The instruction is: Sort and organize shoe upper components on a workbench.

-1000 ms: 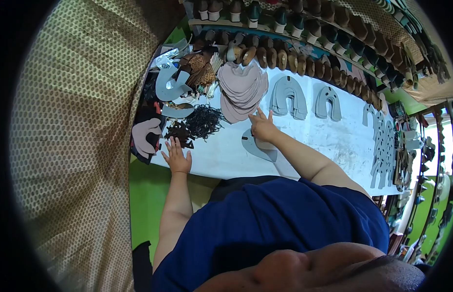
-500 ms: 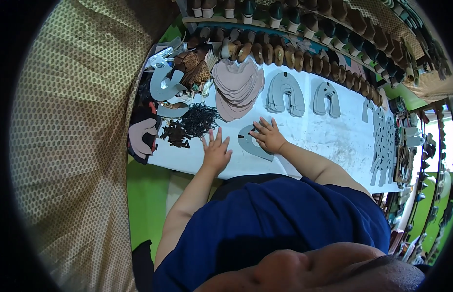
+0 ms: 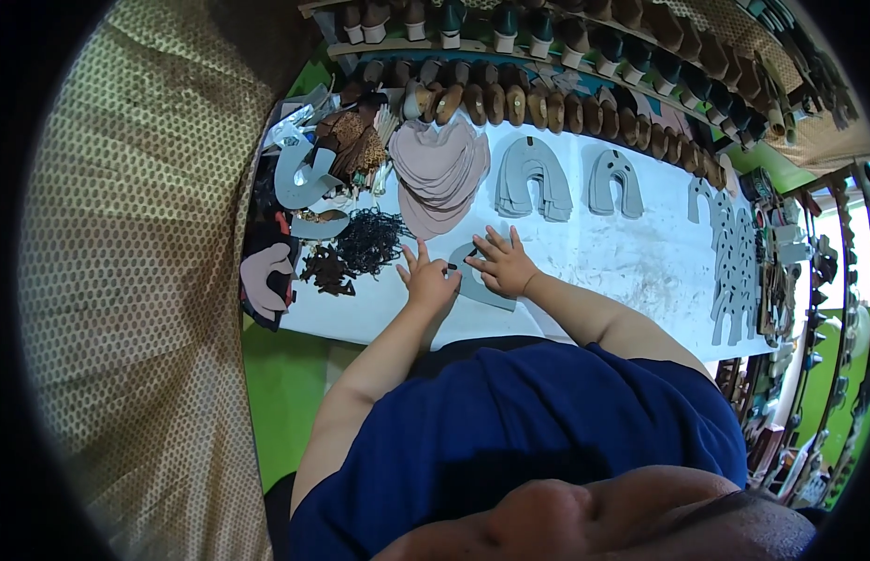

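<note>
A grey cut shoe-upper piece [image 3: 474,280] lies flat on the white worktable [image 3: 622,271] in front of me. My right hand [image 3: 502,264] rests on it with fingers spread, pressing it down. My left hand [image 3: 428,281] sits just left of it, fingers apart, with a small dark bit [image 3: 452,266] at its fingertips by the piece's edge. A heap of dark small strips [image 3: 371,239] lies left of my left hand.
A stack of pinkish-beige cut pieces [image 3: 441,173] and grey horseshoe-shaped uppers [image 3: 533,176] lie farther back. More grey pieces [image 3: 734,252] line the right side. Rows of wooden shoe lasts [image 3: 547,103] fill the back shelf. A patterned cloth wall [image 3: 126,280] stands at left.
My left hand moved right from the dark strips to beside the grey piece. My right hand stayed on the piece, which shifted slightly toward me.
</note>
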The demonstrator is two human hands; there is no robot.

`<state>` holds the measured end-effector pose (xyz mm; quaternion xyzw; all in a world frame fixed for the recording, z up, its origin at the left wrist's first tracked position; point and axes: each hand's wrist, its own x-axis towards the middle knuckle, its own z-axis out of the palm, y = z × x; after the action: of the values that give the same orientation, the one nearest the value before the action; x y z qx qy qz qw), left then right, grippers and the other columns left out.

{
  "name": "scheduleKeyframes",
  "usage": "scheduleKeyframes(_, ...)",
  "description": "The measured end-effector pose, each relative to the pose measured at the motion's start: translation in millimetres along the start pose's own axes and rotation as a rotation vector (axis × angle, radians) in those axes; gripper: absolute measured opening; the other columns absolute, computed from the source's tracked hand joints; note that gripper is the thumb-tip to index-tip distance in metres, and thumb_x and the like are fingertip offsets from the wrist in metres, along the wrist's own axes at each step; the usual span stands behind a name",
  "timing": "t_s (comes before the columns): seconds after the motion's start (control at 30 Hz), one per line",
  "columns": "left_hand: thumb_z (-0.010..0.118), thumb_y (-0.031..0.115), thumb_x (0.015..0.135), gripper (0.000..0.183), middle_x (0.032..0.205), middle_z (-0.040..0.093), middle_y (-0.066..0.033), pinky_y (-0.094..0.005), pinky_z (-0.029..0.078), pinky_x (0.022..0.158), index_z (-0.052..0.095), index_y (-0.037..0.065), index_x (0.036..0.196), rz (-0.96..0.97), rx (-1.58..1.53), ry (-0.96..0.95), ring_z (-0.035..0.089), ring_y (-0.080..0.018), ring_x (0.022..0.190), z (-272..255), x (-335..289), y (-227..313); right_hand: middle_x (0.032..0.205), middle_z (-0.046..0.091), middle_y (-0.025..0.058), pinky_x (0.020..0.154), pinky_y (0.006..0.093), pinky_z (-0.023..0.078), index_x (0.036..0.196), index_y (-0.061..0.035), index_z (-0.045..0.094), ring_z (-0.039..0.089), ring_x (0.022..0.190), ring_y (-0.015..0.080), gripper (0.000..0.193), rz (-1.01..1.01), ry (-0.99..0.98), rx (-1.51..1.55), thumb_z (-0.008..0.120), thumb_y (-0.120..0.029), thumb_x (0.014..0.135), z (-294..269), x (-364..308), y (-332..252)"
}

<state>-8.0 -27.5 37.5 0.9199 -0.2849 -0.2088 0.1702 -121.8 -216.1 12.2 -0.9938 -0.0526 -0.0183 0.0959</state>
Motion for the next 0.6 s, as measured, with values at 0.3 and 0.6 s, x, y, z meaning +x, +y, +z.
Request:
scheduleKeyframes(0.3, 0.073, 0.031, 0.078, 0.016, 0.161, 0.019, -0.0140, -0.0708, 0.004, 0.110, 0.078, 0.017, 0.084, 0.045, -0.110, 0.118, 0.004, -0.0468, 0.147, 8.9, 19.0, 13.3, 0.154, 0.034, 0.0048, 0.109, 0.0725, 0.013, 0.134, -0.0256, 0.058, 0.018, 0.148, 0.0319, 0.047, -0.134, 0.042, -0.062, 0.056, -0.038, 0.089, 12.1, 8.0, 9.4)
scheduleKeyframes(0.6, 0.063, 0.040, 0.086, 0.029, 0.162, 0.013, -0.0174, -0.0698, -0.003, 0.109, 0.079, 0.018, 0.095, 0.179, -0.095, 0.135, -0.002, -0.0483, 0.147, 10.7, 12.3, 14.0, 0.155, 0.033, 0.0058, 0.110, 0.0717, 0.011, 0.127, -0.0185, 0.060, 0.018, 0.148, 0.0327, 0.045, -0.071, -0.057, 0.083, 0.059, -0.036, 0.086, -6.0, 5.9, 11.0)
